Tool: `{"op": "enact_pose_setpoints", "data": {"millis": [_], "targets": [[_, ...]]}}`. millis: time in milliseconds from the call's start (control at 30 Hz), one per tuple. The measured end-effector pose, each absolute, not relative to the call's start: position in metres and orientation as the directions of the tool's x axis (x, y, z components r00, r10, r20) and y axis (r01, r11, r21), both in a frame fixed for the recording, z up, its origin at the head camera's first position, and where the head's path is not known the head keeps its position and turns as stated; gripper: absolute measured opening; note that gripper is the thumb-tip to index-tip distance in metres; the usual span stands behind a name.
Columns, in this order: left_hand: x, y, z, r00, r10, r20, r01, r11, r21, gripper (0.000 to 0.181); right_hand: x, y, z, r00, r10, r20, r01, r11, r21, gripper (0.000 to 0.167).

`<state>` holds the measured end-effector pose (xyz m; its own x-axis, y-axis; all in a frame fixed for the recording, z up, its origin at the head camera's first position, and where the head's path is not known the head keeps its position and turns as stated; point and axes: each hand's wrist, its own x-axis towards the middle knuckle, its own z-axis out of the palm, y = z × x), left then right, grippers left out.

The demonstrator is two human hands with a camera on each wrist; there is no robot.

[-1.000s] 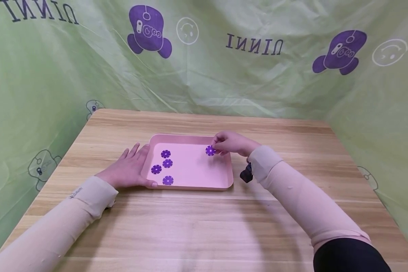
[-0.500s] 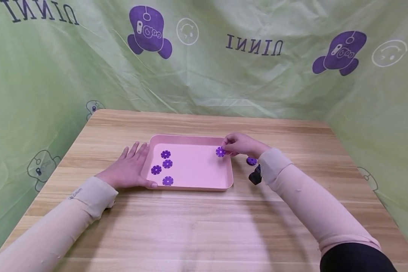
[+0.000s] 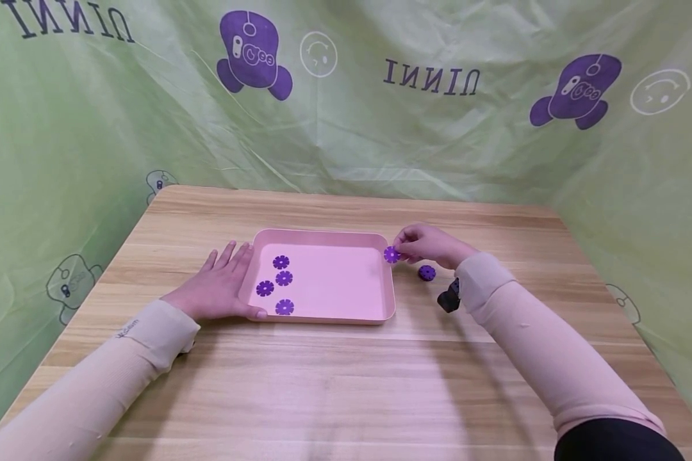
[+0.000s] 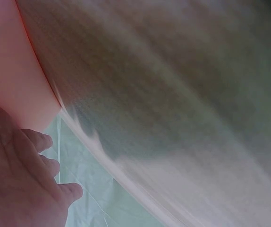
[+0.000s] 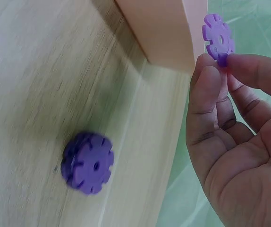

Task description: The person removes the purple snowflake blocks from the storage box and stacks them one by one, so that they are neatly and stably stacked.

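Observation:
My right hand [image 3: 429, 244] pinches a purple notched disc [image 5: 217, 37] between thumb and fingertips, raised over the right edge of the pink tray [image 3: 334, 282]. Beneath that hand, on the table, sits a small stack of purple discs [image 5: 93, 163], just right of the tray. Several more discs lie flat in the tray's left part, such as a purple disc [image 3: 285, 307] by the front wall. With fingers spread straight, my left hand [image 3: 216, 288] rests against the tray's left side. In the left wrist view, only part of the left palm [image 4: 17, 170] and some fingertips show.
The wooden table [image 3: 334, 390] extends around the tray on every side. A green curtain [image 3: 352, 141] with purple prints hangs behind it and along both sides. A black device [image 3: 450, 298] is strapped at the right wrist.
My right hand has moved right with the pinched disc, from above the tray's inside to its right edge. The stack on the table has come into sight. The left hand stays put.

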<state>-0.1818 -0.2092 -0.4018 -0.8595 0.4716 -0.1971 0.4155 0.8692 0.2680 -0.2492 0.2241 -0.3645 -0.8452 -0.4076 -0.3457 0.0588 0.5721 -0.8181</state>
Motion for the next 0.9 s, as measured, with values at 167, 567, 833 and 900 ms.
{"op": "enact_pose_setpoints", "data": {"millis": [167, 567, 833, 900], "targets": [[-0.182, -0.209, -0.402, -0.859, 0.473, -0.196, 0.417, 0.869, 0.267, 0.143, -0.248, 0.238, -0.368, -0.852, -0.399, -0.34, 0.062, 0.566, -0.822, 0.015], [-0.182, -0.209, -0.402, -0.859, 0.471, -0.199, 0.414, 0.869, 0.27, 0.143, -0.245, 0.268, -0.374, -0.859, -0.359, -0.366, 0.106, 0.574, -0.812, 0.018], [-0.181, -0.209, -0.401, -0.859, 0.467, -0.208, 0.406, 0.87, 0.279, 0.143, -0.24, 0.284, -0.378, -0.858, -0.34, -0.384, 0.131, 0.578, -0.805, 0.018], [-0.181, -0.209, -0.401, -0.86, 0.466, -0.21, 0.404, 0.871, 0.279, 0.143, -0.239, 0.287, -0.379, -0.858, -0.336, -0.39, 0.137, 0.581, -0.802, 0.018]]}}
